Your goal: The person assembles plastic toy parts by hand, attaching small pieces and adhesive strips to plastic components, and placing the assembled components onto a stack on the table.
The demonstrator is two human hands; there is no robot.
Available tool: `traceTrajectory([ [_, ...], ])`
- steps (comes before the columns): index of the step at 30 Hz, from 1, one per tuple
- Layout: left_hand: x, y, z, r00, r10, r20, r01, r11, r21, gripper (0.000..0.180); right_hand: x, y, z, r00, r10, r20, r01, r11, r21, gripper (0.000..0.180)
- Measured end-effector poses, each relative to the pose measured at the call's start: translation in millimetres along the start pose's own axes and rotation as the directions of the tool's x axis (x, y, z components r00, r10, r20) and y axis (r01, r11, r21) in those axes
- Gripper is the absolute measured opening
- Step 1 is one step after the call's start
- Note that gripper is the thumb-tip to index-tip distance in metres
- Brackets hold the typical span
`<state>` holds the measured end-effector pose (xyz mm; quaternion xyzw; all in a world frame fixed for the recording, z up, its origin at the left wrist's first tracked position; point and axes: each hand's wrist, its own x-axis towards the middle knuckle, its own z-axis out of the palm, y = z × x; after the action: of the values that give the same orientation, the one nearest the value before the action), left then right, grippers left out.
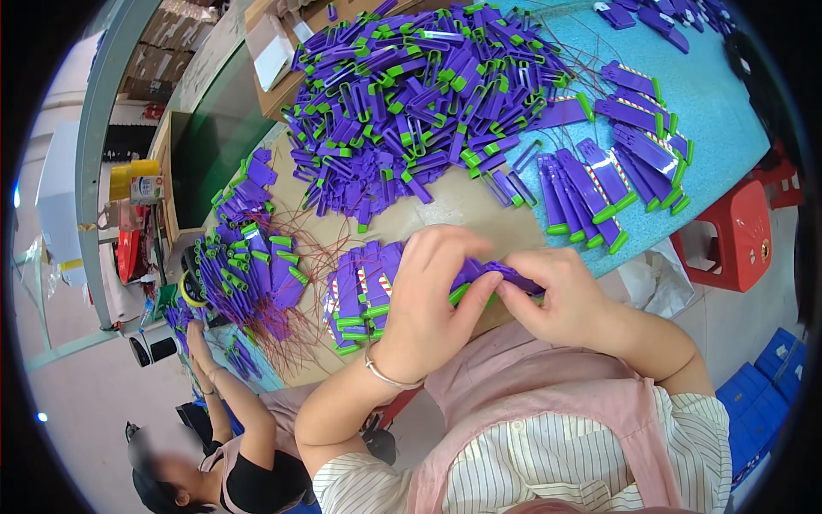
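Worktable (479,214): tan board in the middle, light blue sheet (719,103) on the far right part. Grey floor at right and lower left.

Left hand (428,295) and right hand (556,295) close together over the near edge of the table, both closed on one purple plastic piece (505,276). Left fingers curl over its left end, thumb underneath; right fingers and thumb pinch its right end. A green tip of the piece shows below the left thumb. Thin bracelet (385,375) on the left wrist.

Just left of the left hand: a small stack of purple pieces with green ends (355,300), lying flat, some showing red-and-white striped labels. The hand partly covers the stack.

Further left, near the table edge: a second bundle of purple pieces (253,270), with thin red wires (312,248) spread between it and the small stack.

Beyond the hands: large loose heap of purple and green pieces (411,94), filling the table centre. To its right, flat rows of the same pieces (616,163) laid side by side on the blue sheet.

Red plastic stool (728,236) beside the table at right. Blue crates (762,403) on the floor, lower right.

Another person (223,445) sits at lower left; their hand (197,334) reaches up to the table edge near the second bundle
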<state>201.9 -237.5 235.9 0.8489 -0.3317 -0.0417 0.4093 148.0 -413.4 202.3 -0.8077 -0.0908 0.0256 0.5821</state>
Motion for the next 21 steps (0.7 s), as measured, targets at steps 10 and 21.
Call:
traceTrajectory([
  [10, 9, 10, 9, 0.926, -0.325, 0.194, 0.358, 0.917, -0.173, 0.009, -3, 13, -28, 0.998, -0.028, 0.065, 0.031, 0.999, -0.045, 0.019],
  [21, 58, -50, 25, 0.958, 0.220, 0.186, -0.269, 0.913, 0.308, 0.012, 0, 29, -70, 0.935, 0.137, -0.327, -0.271, 0.871, -0.410, 0.045],
])
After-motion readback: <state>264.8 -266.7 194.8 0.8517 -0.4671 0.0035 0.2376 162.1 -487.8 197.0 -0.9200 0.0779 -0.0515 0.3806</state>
